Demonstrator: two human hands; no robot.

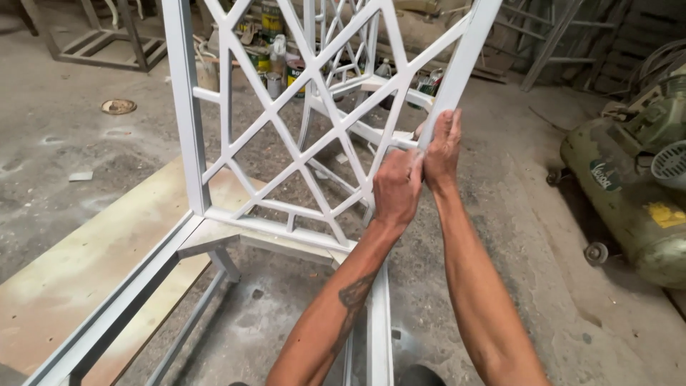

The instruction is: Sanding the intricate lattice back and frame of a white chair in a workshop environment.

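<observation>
A pale grey chair frame (189,143) with a lattice back stands in front of me, its seat rails running toward the camera. My right hand (443,146) grips the right upright post of the back, fingers wrapped around it. Pressed against that hand, my left hand (396,189) is closed at the same post, just below and to the left. Whether it pinches something small against the post is hidden by the fingers.
A plywood board (86,264) lies on the dusty concrete floor under the frame's left side. A green air compressor (629,193) stands at the right. Paint cans and bottles (275,64) cluster behind the lattice. Metal frames (107,43) sit at the back left.
</observation>
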